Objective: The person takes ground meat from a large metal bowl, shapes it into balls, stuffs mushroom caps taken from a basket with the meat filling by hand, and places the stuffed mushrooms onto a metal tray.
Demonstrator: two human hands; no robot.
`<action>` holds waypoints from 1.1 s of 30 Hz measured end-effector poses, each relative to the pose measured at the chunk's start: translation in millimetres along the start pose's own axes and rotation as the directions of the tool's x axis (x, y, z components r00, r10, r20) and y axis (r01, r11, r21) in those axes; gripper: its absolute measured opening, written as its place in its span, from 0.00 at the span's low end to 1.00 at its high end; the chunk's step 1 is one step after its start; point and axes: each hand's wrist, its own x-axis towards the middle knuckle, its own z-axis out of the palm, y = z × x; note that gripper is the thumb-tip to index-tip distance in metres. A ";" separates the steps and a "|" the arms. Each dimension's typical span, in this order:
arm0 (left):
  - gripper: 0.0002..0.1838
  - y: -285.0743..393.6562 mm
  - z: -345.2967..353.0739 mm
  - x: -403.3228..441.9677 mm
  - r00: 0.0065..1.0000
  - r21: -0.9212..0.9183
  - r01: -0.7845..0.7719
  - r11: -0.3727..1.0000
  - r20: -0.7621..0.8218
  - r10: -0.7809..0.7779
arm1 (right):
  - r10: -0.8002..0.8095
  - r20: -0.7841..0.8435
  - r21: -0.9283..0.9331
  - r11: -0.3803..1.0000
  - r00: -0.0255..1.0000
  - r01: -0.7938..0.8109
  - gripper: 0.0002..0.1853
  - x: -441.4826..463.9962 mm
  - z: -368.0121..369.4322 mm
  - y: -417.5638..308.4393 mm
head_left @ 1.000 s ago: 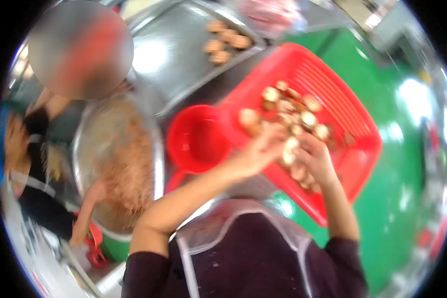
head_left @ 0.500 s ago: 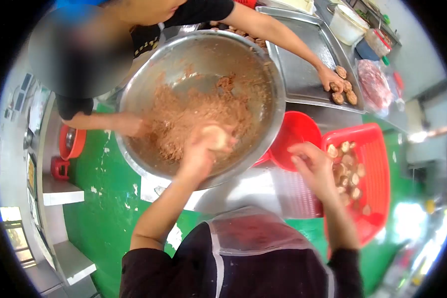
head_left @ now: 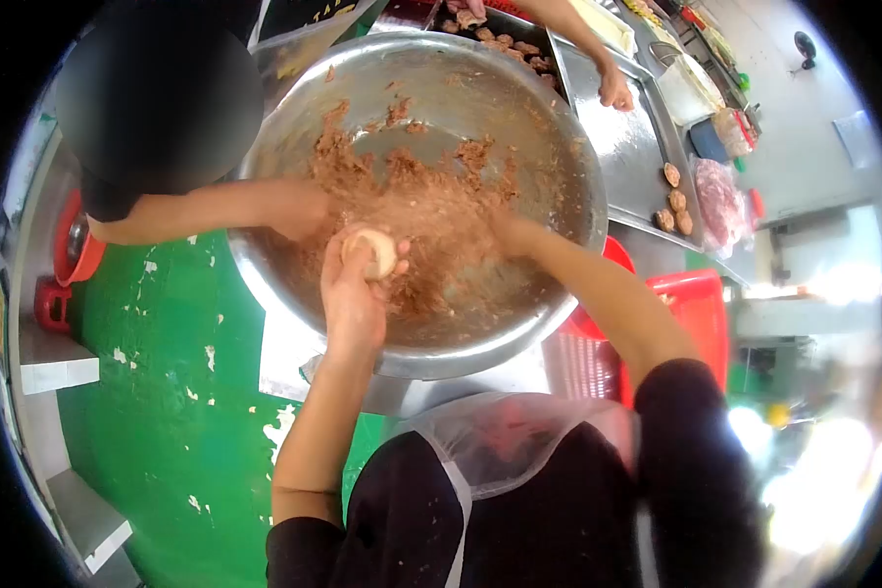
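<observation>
My left hand [head_left: 355, 292] is wrapped round a pale, round mushroom cap [head_left: 374, 253] above the near left part of a large metal bowl [head_left: 586, 186]. Reddish-brown minced filling [head_left: 412, 196] is spread over the bottom of the bowl. Over on the right side, my right hand [head_left: 505, 231] reaches into the filling; it is blurred and its fingers are hidden. A co-worker's forearm [head_left: 216, 211] enters the bowl from the left, its hand blurred in the filling.
Behind the bowl is a dark tray of filled pieces [head_left: 519, 47]. Another person's hand [head_left: 615, 88] is over a metal tray [head_left: 627, 147] with several pieces. Bagged meat [head_left: 718, 201] lies beyond it. A red basket [head_left: 701, 304] and red container [head_left: 615, 257] stand right.
My view has shifted. My right hand has moved from above the red container into the bowl's filling. The hand at the metal tray has moved back from the pieces there.
</observation>
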 end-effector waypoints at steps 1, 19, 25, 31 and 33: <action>0.13 0.3 -1.0 0.5 1.000 -0.005 0.014 1.000 0.006 -0.014 | -0.006 -0.005 0.009 1.000 1.000 0.007 0.16 -0.9 8.9 -10.9; 0.12 -2.5 0.6 2.4 0.997 0.040 0.082 0.996 -0.017 -0.081 | -0.305 0.243 -0.154 0.925 0.921 0.347 0.12 -47.7 -16.9 -49.0; 0.12 -7.9 7.7 2.7 0.978 0.073 0.193 0.978 0.062 -0.198 | -0.364 -0.009 0.611 0.735 0.931 0.293 0.10 -100.2 -73.4 -35.0; 0.18 -18.2 34.2 -4.1 0.914 0.073 0.376 0.924 0.135 -0.383 | 0.039 -0.407 0.856 -0.332 0.912 0.396 0.11 -175.0 -122.2 -75.3; 0.20 -25.8 40.2 -6.3 0.871 0.013 0.431 0.902 0.254 -0.420 | 0.082 -0.482 0.846 -0.215 0.873 0.487 0.12 -180.8 -115.5 -86.9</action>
